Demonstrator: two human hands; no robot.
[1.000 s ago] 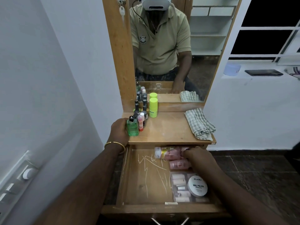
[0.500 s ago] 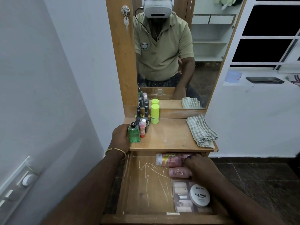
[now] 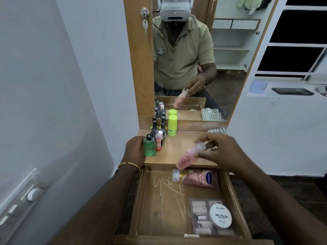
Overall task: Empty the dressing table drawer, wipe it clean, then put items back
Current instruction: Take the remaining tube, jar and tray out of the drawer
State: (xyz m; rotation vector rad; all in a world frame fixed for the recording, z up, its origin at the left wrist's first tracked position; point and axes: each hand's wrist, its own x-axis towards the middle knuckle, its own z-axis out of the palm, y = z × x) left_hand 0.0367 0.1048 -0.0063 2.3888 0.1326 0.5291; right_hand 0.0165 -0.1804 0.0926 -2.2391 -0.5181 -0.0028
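The room was evenly lit by soft indoor light, rather dim, with the window panes [image 3: 290, 29] at far right black. The walls [image 3: 44, 85] showed a cool grey cast and only faint shadows. Wide-angle distortion bent the wall and the switch panel [image 3: 19, 200] at near left. The right hand [image 3: 224, 152] and the pink bottle [image 3: 187, 157] it held were smeared by motion blur, while the drawer [image 3: 159, 209] and its white scratches stayed sharp. The mirror [image 3: 194, 59] showed no glare
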